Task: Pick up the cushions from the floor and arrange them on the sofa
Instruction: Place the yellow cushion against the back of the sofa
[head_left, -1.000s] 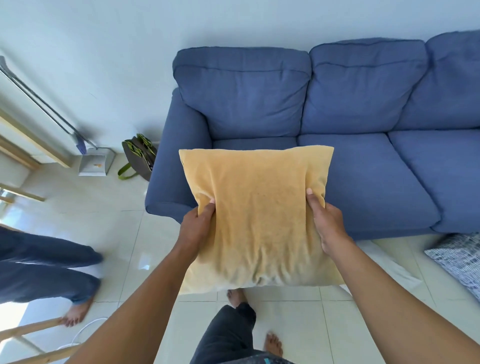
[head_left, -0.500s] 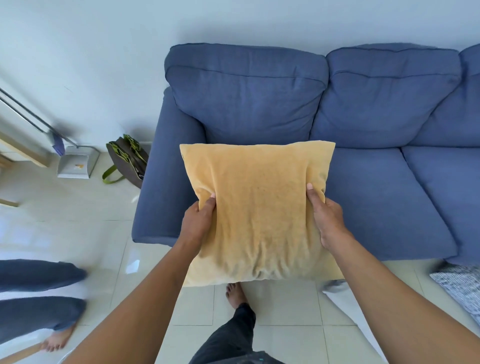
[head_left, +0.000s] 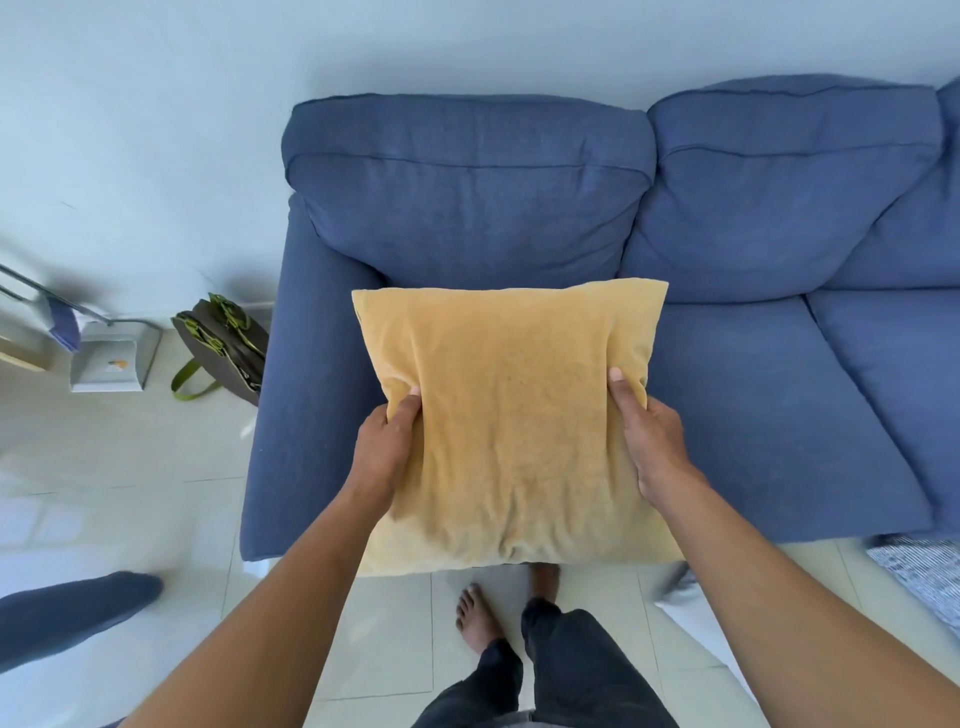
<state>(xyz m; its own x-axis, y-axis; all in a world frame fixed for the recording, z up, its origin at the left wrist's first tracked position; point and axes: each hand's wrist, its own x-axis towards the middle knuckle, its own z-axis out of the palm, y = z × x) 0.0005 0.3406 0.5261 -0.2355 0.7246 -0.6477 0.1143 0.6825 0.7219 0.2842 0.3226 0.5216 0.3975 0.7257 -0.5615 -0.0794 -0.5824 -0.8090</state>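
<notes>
A square mustard-yellow cushion (head_left: 511, 415) hangs in the air in front of the left seat of a blue sofa (head_left: 753, 395). My left hand (head_left: 387, 449) grips its left edge and my right hand (head_left: 649, 436) grips its right edge, thumbs on the near face. The cushion hides most of the left seat and the sofa's front edge there. A grey patterned cushion (head_left: 922, 569) lies on the floor at the far right, partly cut off by the frame.
The sofa's left armrest (head_left: 296, 405) stands beside the cushion. A dark bag with green straps (head_left: 221, 345) and a dustpan (head_left: 111, 353) rest by the wall at left. Another person's leg (head_left: 67, 608) is at lower left. A white cloth (head_left: 691, 603) lies on the tiles.
I have stepped closer to the sofa, which looks larger and has shifted left in view. The cushion stays held in both hands. The other person's legs have slid toward the lower left.
</notes>
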